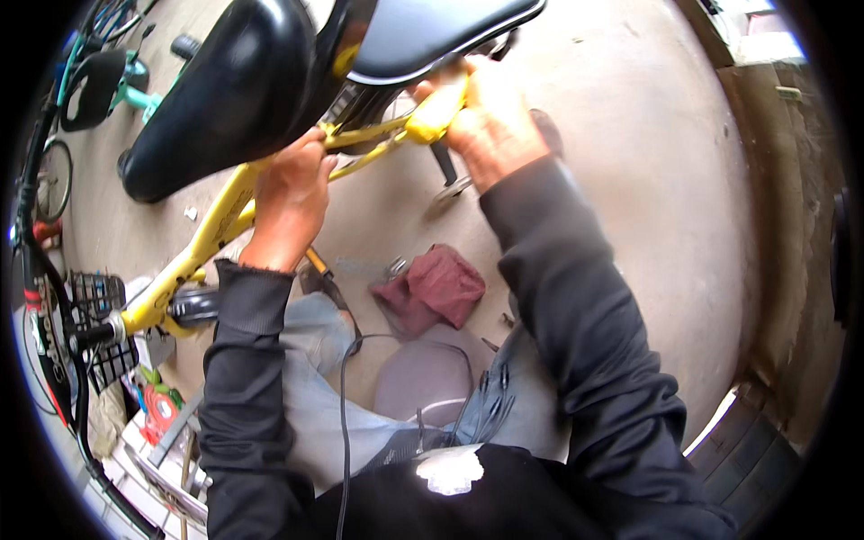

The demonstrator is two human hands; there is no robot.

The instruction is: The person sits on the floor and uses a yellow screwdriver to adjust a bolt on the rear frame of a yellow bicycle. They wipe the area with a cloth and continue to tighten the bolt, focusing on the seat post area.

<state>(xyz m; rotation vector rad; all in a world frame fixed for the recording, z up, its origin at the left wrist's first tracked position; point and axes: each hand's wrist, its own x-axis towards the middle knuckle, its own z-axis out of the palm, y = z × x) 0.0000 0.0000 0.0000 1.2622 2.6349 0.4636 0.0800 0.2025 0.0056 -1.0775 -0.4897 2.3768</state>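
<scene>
A yellow bicycle frame (216,220) slants up from the left, under a black saddle (243,81) and a second, flat black seat (441,36). My left hand (292,184) is closed round the frame just below the saddle, its fingertips partly hidden. Farther right, below the flat seat, my right hand (498,121) grips a bright yellow object (436,112), too blurred to name its kind. That object lies against the thin yellow rear tubes (360,153). Behind the seats, the rear wheel area is mostly hidden.
On the floor between my feet lies a maroon cloth (441,283). A yellow-and-black handle (317,261) is beside my left leg. Black handlebars (76,396) and a wire basket (97,310) stand at left, other bicycles beyond. A wall (783,225) runs along the right.
</scene>
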